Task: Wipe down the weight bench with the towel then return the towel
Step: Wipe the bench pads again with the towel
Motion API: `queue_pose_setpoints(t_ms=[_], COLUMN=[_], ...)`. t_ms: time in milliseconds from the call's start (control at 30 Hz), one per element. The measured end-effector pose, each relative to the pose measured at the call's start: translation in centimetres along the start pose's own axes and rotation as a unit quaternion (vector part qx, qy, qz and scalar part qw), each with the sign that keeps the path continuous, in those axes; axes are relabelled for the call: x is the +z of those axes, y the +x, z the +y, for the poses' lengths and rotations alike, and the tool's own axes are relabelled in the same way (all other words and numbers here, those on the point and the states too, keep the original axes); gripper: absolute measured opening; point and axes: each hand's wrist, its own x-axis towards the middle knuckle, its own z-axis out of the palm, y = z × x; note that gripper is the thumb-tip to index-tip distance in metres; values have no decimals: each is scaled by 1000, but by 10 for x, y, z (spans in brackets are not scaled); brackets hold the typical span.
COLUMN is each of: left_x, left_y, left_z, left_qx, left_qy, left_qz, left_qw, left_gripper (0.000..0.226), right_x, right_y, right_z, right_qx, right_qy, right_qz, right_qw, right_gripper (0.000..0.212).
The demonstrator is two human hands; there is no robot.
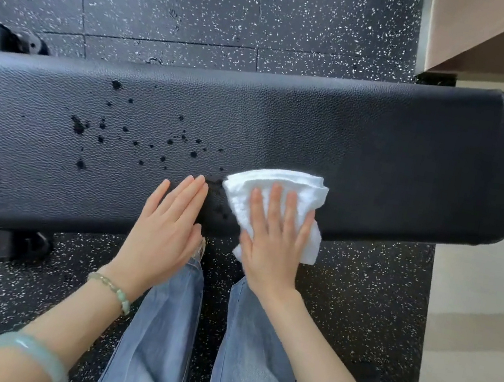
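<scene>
1. One black padded weight bench (386,140) runs across the view from left to right, standing on a black rubber floor (209,0) flecked with white.
2. Dark wet droplets (127,133) dot the left and middle part of the bench pad; they are too many and too small to count exactly, well over a dozen. The right part of the pad looks free of them.
3. One white towel (289,180), folded into a wad, lies on the near edge of the pad, right of the middle, with one corner hanging over the front edge.
4. The right hand (272,241) lies flat on top of the towel, fingers spread and stretched out, pressing it onto the pad rather than clutching it.
5. The left hand (169,220) rests open and empty on the bare pad just beside the towel, fingers straight and held together, not touching the cloth.
6. The left forearm carries two bracelets: one beaded band (113,291) at the wrist and one pale green bangle (33,354) higher up.
7. Two legs in blue jeans (161,325) stand close against the bench front.
8. A pale tiled floor (484,329) borders the rubber on the right.
</scene>
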Motion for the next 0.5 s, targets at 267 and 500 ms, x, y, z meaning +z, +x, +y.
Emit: queue_pose_setpoints(t_ms=[267, 500], left_x=[-7, -2], left_y=[-11, -19], left_z=[-24, -35], left_qx=[-22, -16], left_qy=[1, 15], left_qz=[18, -11], left_qw=[1000, 1000], left_gripper=[58, 58], right_x=[-37, -25], right_y=[143, 133], right_z=[-26, -49], right_qx=[-59, -32], right_qy=[-25, 6], right_qz=[-10, 35], right_qw=[998, 999], right_gripper=[60, 59])
